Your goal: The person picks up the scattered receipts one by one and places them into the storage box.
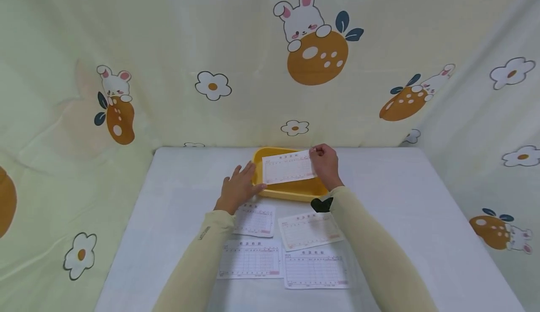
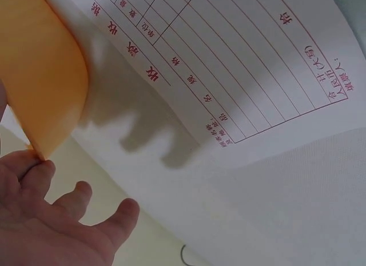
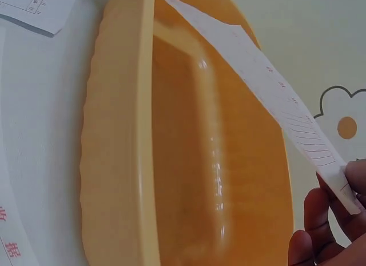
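A yellow plastic tray [image 1: 291, 196] sits near the table's back edge. My right hand [image 1: 328, 167] pinches the right end of a printed receipt slip [image 1: 287, 169], held slantwise over the tray; the right wrist view shows the slip [image 3: 274, 100] nearly edge-on between thumb and fingers. At the tray's left end, my left hand [image 1: 238, 190] rests against the rim with its fingers spread. In the left wrist view, fingertips touch the tray's edge [image 2: 63, 77] while the other fingers stand out straight.
Several more printed slips lie on the white table before the tray: one slip [image 1: 255, 220] partly under the left wrist, another slip [image 1: 310, 231] to its right, and two slips [image 1: 251, 260] [image 1: 316, 272] nearer me. A patterned curtain [image 1: 244, 115] hangs behind the table and at both sides.
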`<state>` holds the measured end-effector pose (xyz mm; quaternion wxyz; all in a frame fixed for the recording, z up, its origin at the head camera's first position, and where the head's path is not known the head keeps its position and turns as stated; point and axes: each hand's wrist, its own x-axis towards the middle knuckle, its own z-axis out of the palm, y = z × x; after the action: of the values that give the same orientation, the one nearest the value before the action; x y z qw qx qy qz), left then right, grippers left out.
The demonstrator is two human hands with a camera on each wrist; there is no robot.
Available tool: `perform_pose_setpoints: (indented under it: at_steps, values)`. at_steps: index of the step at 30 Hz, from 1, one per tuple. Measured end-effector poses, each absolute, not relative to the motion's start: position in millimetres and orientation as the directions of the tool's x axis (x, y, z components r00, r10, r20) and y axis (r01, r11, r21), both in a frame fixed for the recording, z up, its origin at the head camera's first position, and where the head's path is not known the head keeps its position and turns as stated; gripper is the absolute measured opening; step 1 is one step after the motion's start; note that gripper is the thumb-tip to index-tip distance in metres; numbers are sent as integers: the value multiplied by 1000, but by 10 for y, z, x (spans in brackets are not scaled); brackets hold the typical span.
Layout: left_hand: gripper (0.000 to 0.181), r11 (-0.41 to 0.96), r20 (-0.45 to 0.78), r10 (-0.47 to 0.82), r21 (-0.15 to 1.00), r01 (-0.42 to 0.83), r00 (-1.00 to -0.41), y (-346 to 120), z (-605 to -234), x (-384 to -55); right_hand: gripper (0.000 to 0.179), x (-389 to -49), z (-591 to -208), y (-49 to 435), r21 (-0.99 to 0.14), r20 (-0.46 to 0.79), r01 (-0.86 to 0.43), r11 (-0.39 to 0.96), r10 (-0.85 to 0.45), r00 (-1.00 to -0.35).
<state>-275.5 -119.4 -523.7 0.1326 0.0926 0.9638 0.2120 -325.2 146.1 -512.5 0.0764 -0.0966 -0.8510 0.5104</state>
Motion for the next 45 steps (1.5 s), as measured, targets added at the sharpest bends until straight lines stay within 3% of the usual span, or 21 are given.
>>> perform_pose_setpoints:
  at_steps: [18, 45]
  values:
    - [87, 899, -219, 216, 426, 106, -951, -1169, -5253, -2776, 31, -3245, -5188, 1408, -859, -56, 136, 494, 173, -983]
    - [88, 892, -225, 227, 439, 109, -947, -1161, -5197, -2735, 38, -3081, -5101, 1549, -850, -32, 73, 522, 88, -996]
